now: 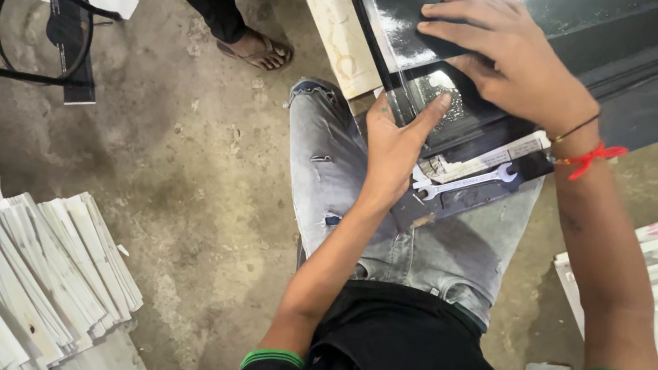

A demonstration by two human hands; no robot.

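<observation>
The right hand (504,52) lies flat, fingers spread, on a glossy black panel (417,12) running lengthwise away from the person; the left hand (393,138) presses its near corner, thumb extended, grasping nothing; a wrench (463,181) lies just beside.

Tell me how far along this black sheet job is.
Done: nothing here shows a finished step. In hand: the right hand lies flat on the glossy black sheet, and the left hand presses its thumb at the lower edge. Left: the wrench lies untouched on the lap.
</observation>
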